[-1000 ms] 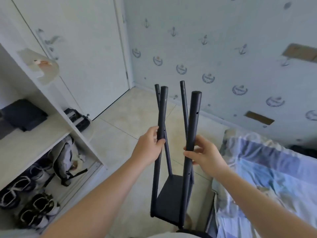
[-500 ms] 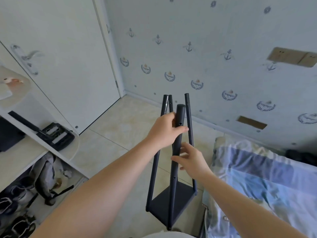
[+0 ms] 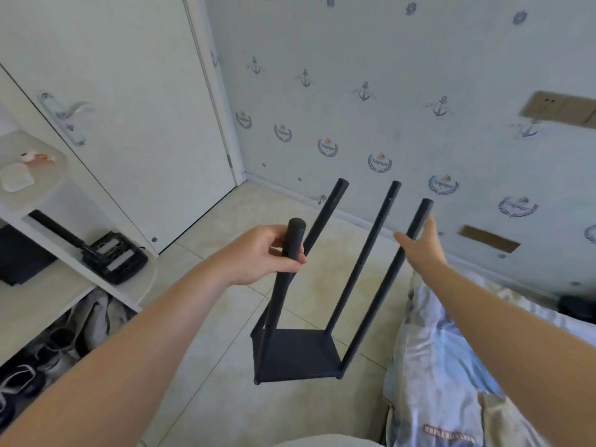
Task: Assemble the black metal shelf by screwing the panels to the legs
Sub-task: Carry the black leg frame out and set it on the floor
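The black metal shelf hangs in the air over the tiled floor, one square panel at its lower end and several round legs pointing up and away from me. My left hand grips the nearest leg just below its top. My right hand is stretched out with straight fingers against the upper part of the rightmost leg. The two far legs are free. Small screw holes show along the legs.
A white shelf unit stands on the left with a black tool case on it and shoes below. A white door and anchor-patterned wall are ahead. A bed with a blue-white cover is on the right.
The shelf has turned and tilted, so its legs now fan out to the right. My right hand left the near leg and reached out to the rightmost leg. The camera view shifted too.
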